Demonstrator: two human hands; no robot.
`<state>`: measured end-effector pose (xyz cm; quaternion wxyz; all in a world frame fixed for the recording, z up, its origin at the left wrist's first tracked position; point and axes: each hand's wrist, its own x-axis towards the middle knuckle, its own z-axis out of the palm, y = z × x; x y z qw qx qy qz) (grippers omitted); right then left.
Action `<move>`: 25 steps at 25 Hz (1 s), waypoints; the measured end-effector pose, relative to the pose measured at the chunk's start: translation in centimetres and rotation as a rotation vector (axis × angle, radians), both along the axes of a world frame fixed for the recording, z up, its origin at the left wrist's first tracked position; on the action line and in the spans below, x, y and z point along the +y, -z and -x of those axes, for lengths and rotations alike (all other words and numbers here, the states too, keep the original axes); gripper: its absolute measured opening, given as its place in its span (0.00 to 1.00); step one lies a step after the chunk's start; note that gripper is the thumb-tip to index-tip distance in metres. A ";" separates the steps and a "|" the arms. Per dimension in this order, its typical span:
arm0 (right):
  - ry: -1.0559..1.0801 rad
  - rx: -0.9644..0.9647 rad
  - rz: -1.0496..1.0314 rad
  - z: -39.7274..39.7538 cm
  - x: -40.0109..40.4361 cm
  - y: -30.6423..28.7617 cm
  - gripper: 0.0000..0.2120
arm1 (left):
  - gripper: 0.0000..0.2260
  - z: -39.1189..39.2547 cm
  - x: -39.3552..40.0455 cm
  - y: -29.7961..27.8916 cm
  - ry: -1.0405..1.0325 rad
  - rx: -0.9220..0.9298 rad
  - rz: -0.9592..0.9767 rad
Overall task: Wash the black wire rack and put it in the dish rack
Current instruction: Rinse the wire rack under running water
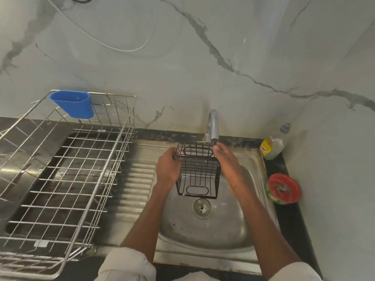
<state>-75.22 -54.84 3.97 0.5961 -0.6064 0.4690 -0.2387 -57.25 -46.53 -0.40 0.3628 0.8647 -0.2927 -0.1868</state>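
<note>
1. Over the steel sink (249,167), at 12 o'clock from the drain (202,207), the black wire rack (197,173) hangs under the tap (212,126).
2. Left hand (167,169) grips its left rim.
3. Right hand (228,163), fingers straight, touches its right side.
4. Dish rack (60,169) stands at 9 o'clock.

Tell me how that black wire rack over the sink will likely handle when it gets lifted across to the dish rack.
The black wire rack is open thin-wire mesh, so probably light; the left hand alone grips it. Its welded box shape looks stiff, not floppy. It sits below the tap where the right hand reaches, so it may be wet and slippery.
</note>
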 end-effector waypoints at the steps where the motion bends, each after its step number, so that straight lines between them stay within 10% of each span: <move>1: -0.062 0.001 0.012 -0.1 0.6 0.3 0.32 | 0.12 -0.2 0.5 0.1 -0.027 -0.005 0.013; 8: -0.169 -0.061 -0.025 1.6 1.2 1.9 0.46 | 0.13 0.6 2.1 -0.1 0.033 -0.006 0.075; 25: -0.109 -0.061 0.053 -2.7 -2.1 3.0 0.38 | 0.28 1.5 5.7 -3.1 0.035 -0.013 0.016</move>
